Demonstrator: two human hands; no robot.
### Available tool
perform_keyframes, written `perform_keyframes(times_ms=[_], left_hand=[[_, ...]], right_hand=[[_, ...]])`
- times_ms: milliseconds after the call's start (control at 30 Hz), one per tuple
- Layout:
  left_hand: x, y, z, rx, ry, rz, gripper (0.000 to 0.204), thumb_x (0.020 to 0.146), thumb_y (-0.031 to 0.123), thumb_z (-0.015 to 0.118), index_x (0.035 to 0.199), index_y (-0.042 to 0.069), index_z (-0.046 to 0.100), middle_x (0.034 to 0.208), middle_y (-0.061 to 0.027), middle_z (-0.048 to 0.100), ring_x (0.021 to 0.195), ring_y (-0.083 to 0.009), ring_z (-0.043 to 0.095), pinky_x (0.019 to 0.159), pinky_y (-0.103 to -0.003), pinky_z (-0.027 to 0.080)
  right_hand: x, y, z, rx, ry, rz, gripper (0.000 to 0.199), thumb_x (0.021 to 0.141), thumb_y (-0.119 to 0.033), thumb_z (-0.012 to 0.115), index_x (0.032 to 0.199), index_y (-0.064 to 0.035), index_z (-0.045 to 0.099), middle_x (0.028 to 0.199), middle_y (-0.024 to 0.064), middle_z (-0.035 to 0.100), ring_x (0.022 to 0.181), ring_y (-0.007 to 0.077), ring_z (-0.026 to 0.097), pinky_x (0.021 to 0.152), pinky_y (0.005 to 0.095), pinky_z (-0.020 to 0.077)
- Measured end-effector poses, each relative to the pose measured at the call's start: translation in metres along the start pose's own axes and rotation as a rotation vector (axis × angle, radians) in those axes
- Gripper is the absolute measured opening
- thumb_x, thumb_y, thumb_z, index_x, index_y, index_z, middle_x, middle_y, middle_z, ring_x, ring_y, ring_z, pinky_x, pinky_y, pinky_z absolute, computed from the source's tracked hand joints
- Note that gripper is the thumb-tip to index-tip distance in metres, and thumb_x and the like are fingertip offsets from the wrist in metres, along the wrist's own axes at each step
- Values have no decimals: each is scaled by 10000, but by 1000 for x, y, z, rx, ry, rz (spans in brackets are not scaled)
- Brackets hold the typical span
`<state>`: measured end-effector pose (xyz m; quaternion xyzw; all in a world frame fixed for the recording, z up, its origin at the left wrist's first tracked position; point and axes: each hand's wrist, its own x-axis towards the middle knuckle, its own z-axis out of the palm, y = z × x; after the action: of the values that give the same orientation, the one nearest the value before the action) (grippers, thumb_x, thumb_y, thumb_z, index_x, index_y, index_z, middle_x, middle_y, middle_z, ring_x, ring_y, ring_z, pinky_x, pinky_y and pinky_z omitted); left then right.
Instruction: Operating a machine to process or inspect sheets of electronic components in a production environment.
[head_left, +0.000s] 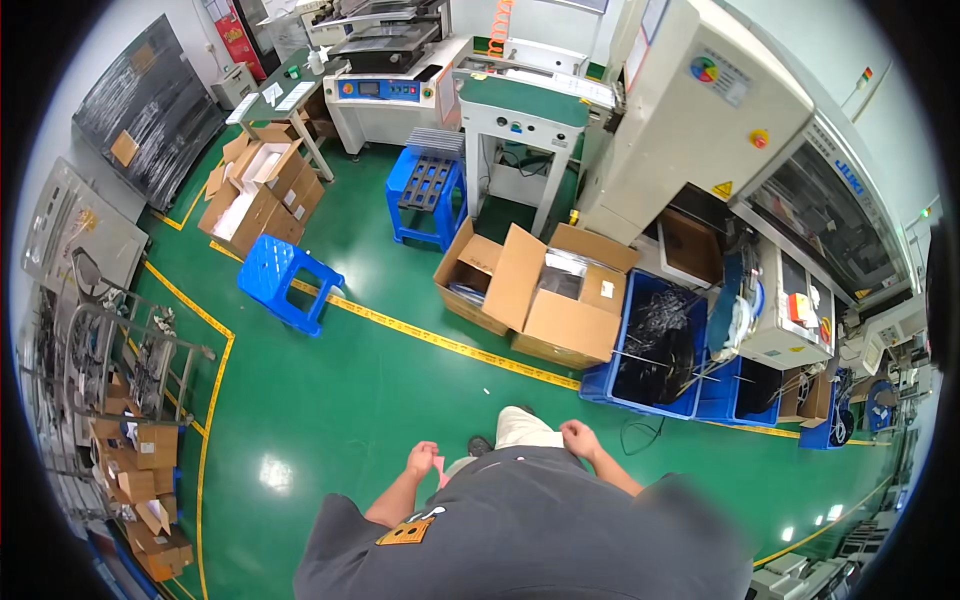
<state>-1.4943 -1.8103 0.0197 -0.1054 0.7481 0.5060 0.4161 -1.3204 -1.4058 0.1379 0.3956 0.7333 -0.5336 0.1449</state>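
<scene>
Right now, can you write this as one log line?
left hand: holds pink slip | right hand: closed, contents unclear | floor: green

Dark grey short-sleeved shirt [530,530], orange-yellow chest badge [405,531], light beige trousers [525,428], dark shoe [480,445].

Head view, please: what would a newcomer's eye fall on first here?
Probably the glossy green floor with its yellow tape line, which fills the middle. Next, the open cardboard boxes at centre, beside blue bins of dark scrap to their right, and the two blue stools further left. At the bottom, the left hand touches something small and pink; the right hand is closed.
</scene>
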Motion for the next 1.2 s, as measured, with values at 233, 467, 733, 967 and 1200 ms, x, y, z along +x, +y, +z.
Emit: perform_keyframes(times_ms=[233, 467, 733, 967, 1200], left_hand=[[67, 69, -82, -52, -1, -98, 309, 958, 168, 368, 1081, 5, 600, 1005, -130, 655, 913, -205, 627, 823, -324, 505], [121, 170, -207, -23, 169, -79, 311, 953, 183, 385, 1063, 5, 615, 1024, -140, 655, 950, -206, 623, 837, -325, 501], [223, 306, -347, 273, 571, -9, 324, 954, 250, 406, 1103, 45, 607, 1073, -155, 639, 1021, -307, 596, 889, -381, 462], [398, 359, -504, 392, 484, 67, 281, 918, 219, 443, 1082, 54, 601, 1126, -201, 586, 1068, -355, 541, 922, -435, 432], [583, 439, -650, 554, 215, -6, 281, 859, 180, 511, 1100, 57, 585, 1170, -203, 563, 1106, -370, 515, 959, -444, 411]], right_hand=[[149, -48, 39, -64, 48, 69, 232, 856, -238, 546, 946, -56, 660, 859, 112, 675, 792, 198, 641, 709, 328, 515], [301, -192, 117, -479, -75, 143, 236, 826, -273, 573, 856, -66, 681, 799, 107, 673, 749, 178, 636, 687, 309, 520], [461, -452, 208, 103, -211, -177, 215, 859, -232, 543, 889, -48, 651, 742, 59, 639, 720, 161, 611, 678, 337, 519], [527, -558, 268, -229, -160, 88, 133, 874, -101, 520, 914, -27, 622, 769, 71, 636, 711, 129, 604, 653, 303, 500], [606, -686, 311, -82, -199, 106, 130, 897, -107, 531, 921, -12, 616, 810, 51, 645, 767, 134, 606, 710, 279, 491]])
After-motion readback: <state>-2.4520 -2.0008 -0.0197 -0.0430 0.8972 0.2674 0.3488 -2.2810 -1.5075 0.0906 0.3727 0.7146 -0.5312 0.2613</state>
